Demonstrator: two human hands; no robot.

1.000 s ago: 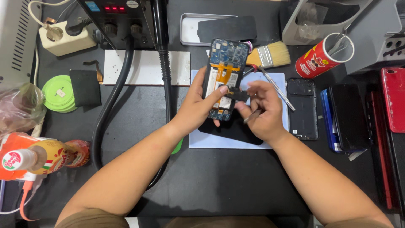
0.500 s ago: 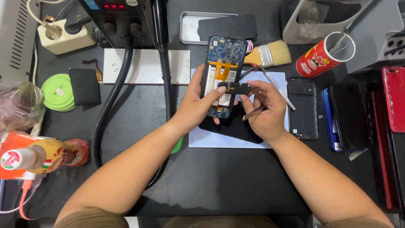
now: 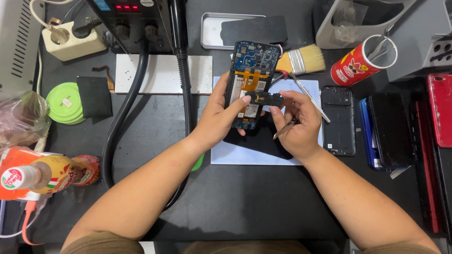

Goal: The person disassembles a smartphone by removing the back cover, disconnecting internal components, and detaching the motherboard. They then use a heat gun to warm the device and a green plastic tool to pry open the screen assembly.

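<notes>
a: shifted a little since a second ago — opened phone (image 3: pixel 252 82) raised higher over the mat, small black part (image 3: pixel 264 99) now held out level across its lower half.

b: left hand (image 3: pixel 221 115)?

a: wrapped around the phone's left edge from below, thumb pressed on the black part's near end, other fingers behind the casing and hidden.

b: right hand (image 3: pixel 296 124)?

a: pinching the part's far end between thumb and forefinger, with thin metal tweezers (image 3: pixel 284 128) tucked under the curled lower fingers, tips pointing down-left.

b: and the phone itself?

a: back cover off, blue circuit board at the top, orange flex strip down the middle, tilted slightly, held above the pale blue mat (image 3: pixel 245 153) at the centre of the black bench.

b: around it?

a: flat paintbrush (image 3: pixel 301 60) just beyond the phone's top right corner. black rear shell (image 3: pixel 338 120) lying right of the right hand, near but not touching. red tube can (image 3: pixel 360 61) with tools standing further right. thick black hose (image 3: pixel 120 122) curving down the left side, well apart from both hands. green tape rolls (image 3: pixel 63 103) at far left.
</notes>
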